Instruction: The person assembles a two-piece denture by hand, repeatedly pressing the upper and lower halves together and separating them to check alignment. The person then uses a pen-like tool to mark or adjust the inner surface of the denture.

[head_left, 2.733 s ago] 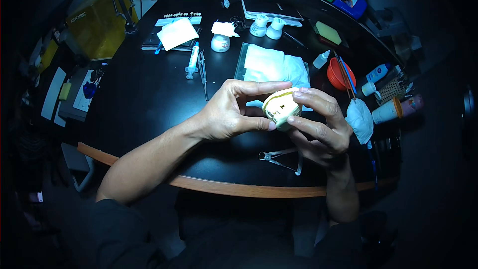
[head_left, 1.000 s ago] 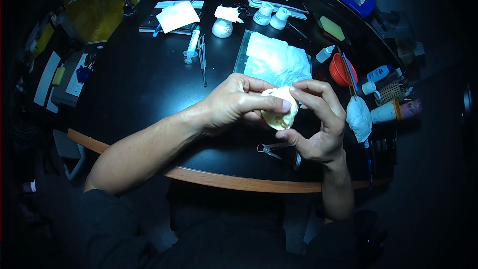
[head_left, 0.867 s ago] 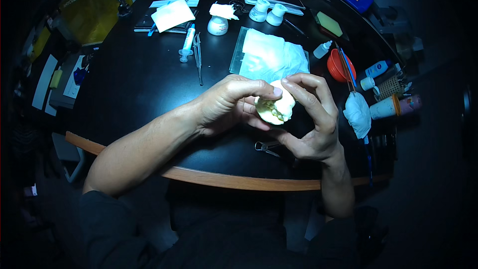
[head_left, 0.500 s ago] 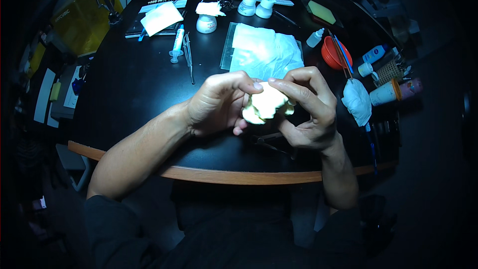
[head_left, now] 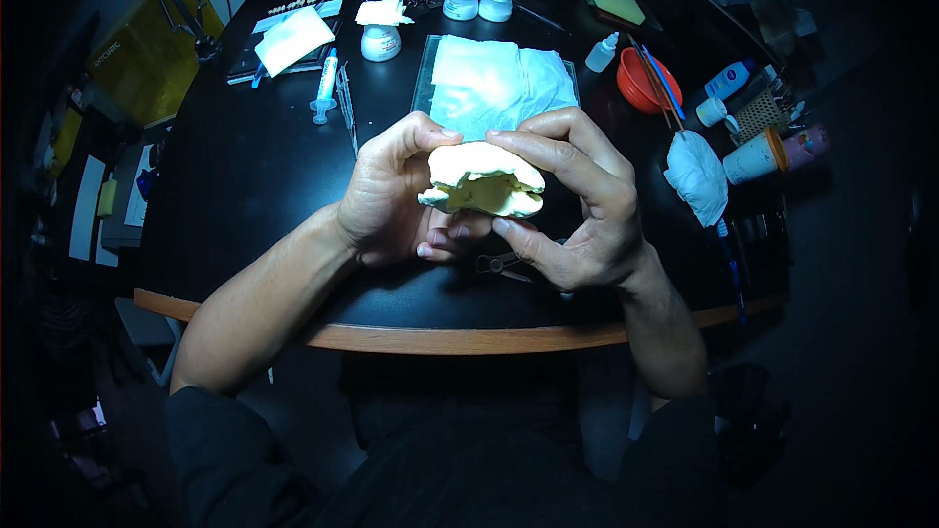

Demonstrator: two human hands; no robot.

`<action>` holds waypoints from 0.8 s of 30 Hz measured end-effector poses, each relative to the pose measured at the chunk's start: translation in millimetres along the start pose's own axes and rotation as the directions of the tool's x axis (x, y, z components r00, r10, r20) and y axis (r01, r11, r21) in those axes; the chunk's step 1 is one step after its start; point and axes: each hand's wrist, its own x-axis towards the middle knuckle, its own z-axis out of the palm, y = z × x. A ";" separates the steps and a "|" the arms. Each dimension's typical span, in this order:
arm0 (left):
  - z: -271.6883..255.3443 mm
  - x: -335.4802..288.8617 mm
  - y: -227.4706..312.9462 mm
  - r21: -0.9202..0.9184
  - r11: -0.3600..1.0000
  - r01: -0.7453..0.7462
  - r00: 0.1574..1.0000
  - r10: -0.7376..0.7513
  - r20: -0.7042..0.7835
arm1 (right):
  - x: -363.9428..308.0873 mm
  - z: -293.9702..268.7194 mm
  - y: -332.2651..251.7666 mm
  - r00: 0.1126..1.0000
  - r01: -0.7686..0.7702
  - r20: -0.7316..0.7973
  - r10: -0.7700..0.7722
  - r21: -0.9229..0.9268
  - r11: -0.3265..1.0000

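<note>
While tissue (head_left: 504, 88) lies beyond, both hands (head_left: 386, 191) hold a pale cast (head_left: 483, 162)

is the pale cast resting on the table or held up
Held up off the table: the left hand has fingers curled beneath the pale cast, and the right hand grips it, thumb low, fingertip on top.

A black, wood-edged desk (head_left: 254, 161) stands partly lit over a dark floor (head_left: 305, 420).
</note>
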 end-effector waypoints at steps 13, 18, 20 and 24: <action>-9.0 -0.3 2.4 -0.088 0.991 0.103 0.977 -0.084 0.198 | -4.5 2.8 6.6 0.995 -0.103 0.023 0.101 0.192 0.976; -1.4 -0.4 3.7 -0.062 0.992 0.107 0.989 -0.100 0.113 | -4.9 0.5 3.0 0.983 -0.165 0.112 0.146 0.190 0.968; -1.0 -0.9 3.4 -0.073 0.992 0.107 0.989 -0.098 0.109 | -4.8 -0.2 2.9 0.984 -0.155 0.109 0.138 0.175 0.972; -0.2 -0.3 3.2 -0.062 0.993 0.101 0.991 -0.095 0.090 | -4.3 -0.9 1.7 0.986 -0.145 0.107 0.131 0.142 0.979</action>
